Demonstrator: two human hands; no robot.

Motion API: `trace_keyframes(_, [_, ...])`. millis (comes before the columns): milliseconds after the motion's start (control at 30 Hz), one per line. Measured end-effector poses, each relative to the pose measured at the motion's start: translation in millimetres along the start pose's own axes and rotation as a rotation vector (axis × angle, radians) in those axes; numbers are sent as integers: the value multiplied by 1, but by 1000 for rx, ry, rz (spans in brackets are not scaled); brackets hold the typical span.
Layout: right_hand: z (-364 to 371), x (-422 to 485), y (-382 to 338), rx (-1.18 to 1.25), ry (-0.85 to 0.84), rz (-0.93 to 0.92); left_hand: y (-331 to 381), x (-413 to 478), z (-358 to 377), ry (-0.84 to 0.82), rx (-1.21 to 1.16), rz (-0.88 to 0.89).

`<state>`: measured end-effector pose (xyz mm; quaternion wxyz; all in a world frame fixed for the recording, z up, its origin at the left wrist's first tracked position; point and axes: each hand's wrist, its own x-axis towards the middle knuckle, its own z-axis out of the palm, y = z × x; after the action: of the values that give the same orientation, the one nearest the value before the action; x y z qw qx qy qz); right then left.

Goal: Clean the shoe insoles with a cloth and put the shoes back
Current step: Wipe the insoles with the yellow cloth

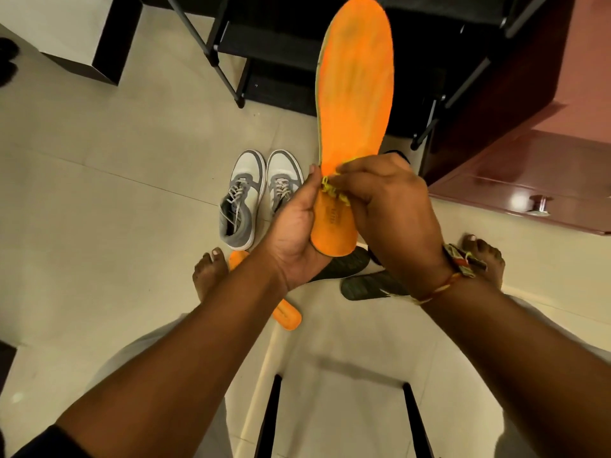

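Mid-wipe: L hand (297,233) grips insole (357,87) by the heel, R hand (393,206) pinches cloth (330,190) against its middle. 2nd insole (287,315) on floor near my foot. Shoes (244,200) not yet back on rack (281,44). Prob. under halfway.

The one view comes from a camera on the person's head, looking steeply down and a little forward. Closest to the lens, in the middle, are the left hand (297,233) and right hand (393,206) with the insole (357,87) and cloth (330,189). Both forearms run in from the bottom corners. Farther below lie the floor (99,193), bare feet (211,269) and grey shoes (248,196). The top reaches a black rack (281,44), and a cabinet (529,166) stands at right.
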<state>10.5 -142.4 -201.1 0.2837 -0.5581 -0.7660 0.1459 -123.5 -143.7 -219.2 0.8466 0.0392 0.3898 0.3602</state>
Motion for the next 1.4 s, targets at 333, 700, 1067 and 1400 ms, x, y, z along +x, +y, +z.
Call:
trace_keyframes(333, [-11,9,18,88,57,224,2,-2,1,33,165,15])
trace_keyframes(700, [-9,4,7,144,-284,145,15,1,-5,62,43,68])
trace_keyframes(1067, [2,-1,3,40,-189,27,12,0,-1,73,83,17])
trace_keyframes(1400, [9,-14,-24,175,-251,-50,25,-3,-5,152,98,43])
